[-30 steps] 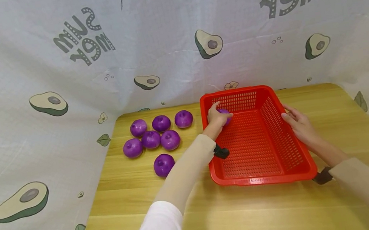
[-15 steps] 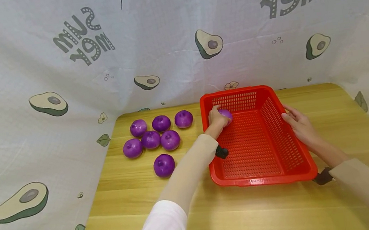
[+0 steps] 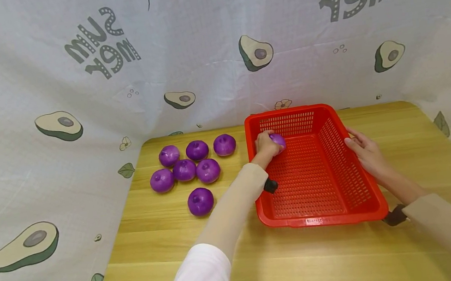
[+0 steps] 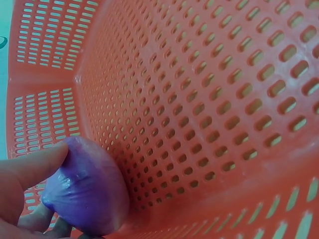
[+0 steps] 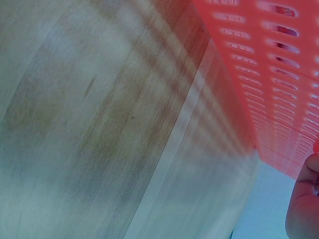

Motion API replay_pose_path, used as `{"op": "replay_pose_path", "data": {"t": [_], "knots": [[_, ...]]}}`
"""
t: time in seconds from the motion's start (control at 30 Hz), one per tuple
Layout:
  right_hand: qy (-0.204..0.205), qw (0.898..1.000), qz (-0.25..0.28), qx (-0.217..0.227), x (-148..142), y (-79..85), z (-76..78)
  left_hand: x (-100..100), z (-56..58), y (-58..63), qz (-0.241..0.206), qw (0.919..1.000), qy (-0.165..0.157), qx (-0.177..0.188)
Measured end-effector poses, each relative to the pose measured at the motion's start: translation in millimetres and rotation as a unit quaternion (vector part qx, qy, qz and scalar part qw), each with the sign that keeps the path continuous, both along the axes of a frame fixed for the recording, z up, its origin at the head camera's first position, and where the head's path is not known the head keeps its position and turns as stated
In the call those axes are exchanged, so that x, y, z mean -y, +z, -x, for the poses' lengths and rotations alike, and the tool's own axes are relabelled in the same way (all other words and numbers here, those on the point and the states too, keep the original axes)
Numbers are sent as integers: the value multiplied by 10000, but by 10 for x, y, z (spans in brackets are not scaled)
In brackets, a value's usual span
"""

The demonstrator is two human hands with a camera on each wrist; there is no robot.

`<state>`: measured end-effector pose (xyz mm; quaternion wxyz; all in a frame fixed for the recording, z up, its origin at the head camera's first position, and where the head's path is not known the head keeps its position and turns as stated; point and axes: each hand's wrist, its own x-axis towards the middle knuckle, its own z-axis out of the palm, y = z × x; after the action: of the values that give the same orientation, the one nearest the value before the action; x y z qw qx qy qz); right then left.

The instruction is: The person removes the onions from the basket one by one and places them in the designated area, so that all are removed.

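Observation:
Inside the red plastic basket [image 3: 322,220], at its back left corner, my left hand [image 3: 265,145] grips a purple onion [image 3: 279,140]. The left wrist view shows the thumb on one side of the onion [image 4: 89,191] and fingers beneath it, the onion lying right against the perforated basket wall. My right hand [image 3: 366,152] holds the basket's right rim, thumb along the top edge and fingers outside. Only part of that hand [image 5: 305,204] appears in the right wrist view, at the rim. Several more purple onions [image 3: 185,170] stand on the table left of the basket.
A lone onion [image 3: 201,201] sits nearest the left forearm. The wooden table [image 3: 306,261] ends at the back against a white hanging cloth [image 3: 196,32] printed with avocados. A dark wrist strap piece [image 3: 271,185] hangs over the basket's left side.
My left hand's fingers, spread out a second ago, have curled in around the onion. That onion has shifted slightly to the right. The right hand and basket stay put.

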<state>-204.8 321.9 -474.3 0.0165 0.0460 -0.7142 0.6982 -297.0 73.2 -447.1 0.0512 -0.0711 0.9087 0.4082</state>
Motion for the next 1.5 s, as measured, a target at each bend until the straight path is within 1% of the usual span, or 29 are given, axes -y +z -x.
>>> {"op": "replay_pose_path", "data": {"t": [0.1, 0.4, 0.47, 0.53, 0.63, 0.67, 0.73, 0.87, 1.0, 1.07, 1.23, 1.3, 1.5], "knots": [[11, 10000, 15, -16, 5, 0, -1, 22, -2, -9, -15, 9999, -119, -16], [53, 9999, 160, -33, 19, 5, -8, 48, -9, -16, -198, 9996, -196, -63], [3, 10000, -17, -69, 22, 14, -13, 46, -8, -15, -273, 9994, -209, -44], [-83, 9991, -396, -136, 24, 25, -18, 44, -13, -5, -347, 9991, -246, -23], [-176, 9946, -996, -213, 25, 46, -21, 38, -22, 22, -476, 9984, -307, -7], [-177, 9933, -1120, -216, 26, 52, -21, 33, -25, 34, -544, 9980, -326, 7], [-167, 9911, -1303, -210, 28, 64, -20, 23, -30, 66, -632, 9973, -367, 29], [-143, 9898, -1401, -205, 37, 82, -19, 10, -39, 143, -839, 9954, -457, 94], [-147, 9904, -1356, -228, 40, 85, -28, 38, -60, 227, -1061, 9920, -680, 79], [-153, 9911, -1305, -224, 41, 89, -30, 66, -66, 268, -1216, 9887, -881, 21], [-244, 9883, -1492, -211, 39, 96, -34, 143, -84, 368, -1517, 9802, -1269, -53], [-278, 9862, -1623, -188, 44, 100, -33, 177, -90, 409, -1576, 9775, -1400, -62], [-299, 9855, -1660, -160, 59, 103, -27, 311, -105, 543, -1729, 9674, -1838, -189]]}}
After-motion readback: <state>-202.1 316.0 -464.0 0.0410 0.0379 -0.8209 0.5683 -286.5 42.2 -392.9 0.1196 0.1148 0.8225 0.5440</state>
